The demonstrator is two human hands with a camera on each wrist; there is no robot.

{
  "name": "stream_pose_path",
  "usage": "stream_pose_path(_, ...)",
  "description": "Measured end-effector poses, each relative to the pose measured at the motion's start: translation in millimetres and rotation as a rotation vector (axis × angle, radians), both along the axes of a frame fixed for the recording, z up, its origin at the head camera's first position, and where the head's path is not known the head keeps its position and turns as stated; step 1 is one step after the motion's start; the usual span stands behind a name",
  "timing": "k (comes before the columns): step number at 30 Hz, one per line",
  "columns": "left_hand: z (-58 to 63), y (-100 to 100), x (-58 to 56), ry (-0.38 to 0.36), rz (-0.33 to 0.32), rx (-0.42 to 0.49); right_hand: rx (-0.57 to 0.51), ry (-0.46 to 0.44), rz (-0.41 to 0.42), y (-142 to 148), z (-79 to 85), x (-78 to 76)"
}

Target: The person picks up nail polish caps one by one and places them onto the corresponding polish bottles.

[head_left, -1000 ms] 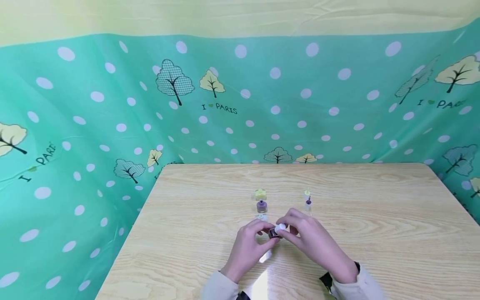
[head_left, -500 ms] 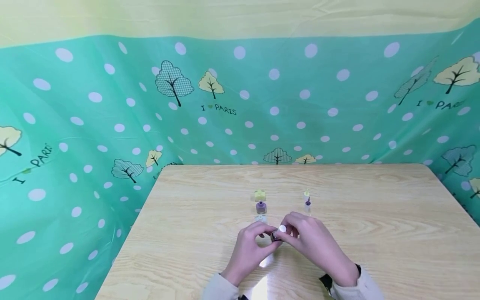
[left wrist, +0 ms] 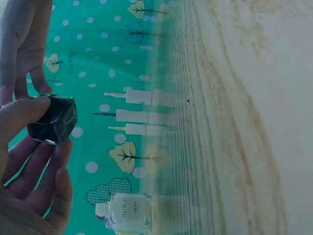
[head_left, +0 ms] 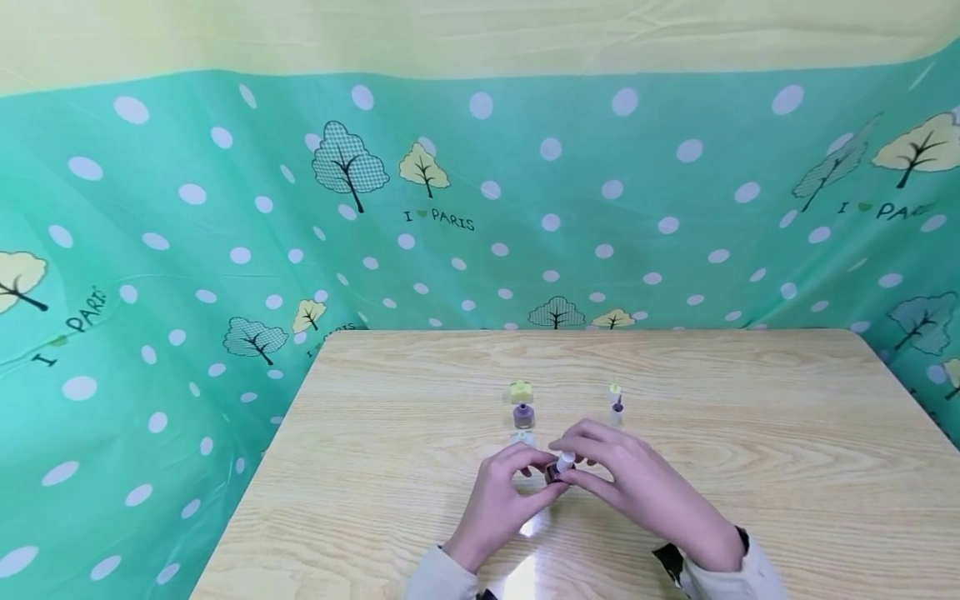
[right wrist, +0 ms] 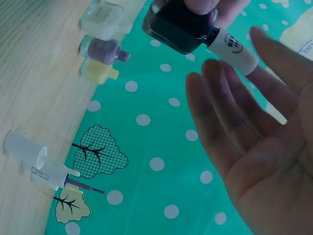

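in the head view's lower centre, left hand point(head_left: 510, 490) pinches dark bottle point(right wrist: 176, 27); right hand point(head_left: 626, 468), grip loosely parted, surrounds its cap point(right wrist: 234, 52).

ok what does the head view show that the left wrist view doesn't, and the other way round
Only the head view shows the white cap on the dark bottle, the purple bottle and the sleeves.

Only the left wrist view shows readable lettering on the pale bottle.

Both show the left hand, the right hand, the dark and pale bottles, brush caps away from the bottles, the wooden table and the printed cloth.
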State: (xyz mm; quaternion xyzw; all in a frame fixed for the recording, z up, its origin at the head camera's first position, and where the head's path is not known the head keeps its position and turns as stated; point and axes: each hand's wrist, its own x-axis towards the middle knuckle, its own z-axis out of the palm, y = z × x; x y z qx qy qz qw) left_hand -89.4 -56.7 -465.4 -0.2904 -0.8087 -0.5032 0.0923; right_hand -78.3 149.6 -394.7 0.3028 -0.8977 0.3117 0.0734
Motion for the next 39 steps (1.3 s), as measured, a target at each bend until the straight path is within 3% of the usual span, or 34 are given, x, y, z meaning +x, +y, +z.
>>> stream_pose_path(4,0.0,0.6,-0.1,0.029,-0.005,-0.010,-0.020,0.034,0.027,1.4,-0.3,-0.6)
stream_pose_path(11,2.1,2.0,0.7,0.044,-0.020,0.001,0.006,0.263,-0.096,-1.5,-5.5,-1.4)
stream_pose_path(14,2.4,2.3,0.5,0.036,-0.021,-0.003,0.015,0.255,-0.084,-0.7,-4.8,-1.9)
stream_pose_path(19,2.6,2.0,-1.4,0.032,-0.022,-0.004,0.003,0.188,0.032,4.0,0.2,-3.1)
stream_pose_path(24,2.0,2.1,-2.5,0.037,-0.021,0.012,-0.034,0.215,0.118,4.0,2.2,-5.2)
stream_pose_path(35,2.3,4.2,0.0,0.030,-0.016,-0.001,-0.034,0.336,-0.021,-2.9,-5.9,-3.5)
stream_pose_path(39,2.5,3.2,-1.1,0.019,-0.015,0.017,-0.015,0.297,-0.003,0.2,-4.5,-3.9)
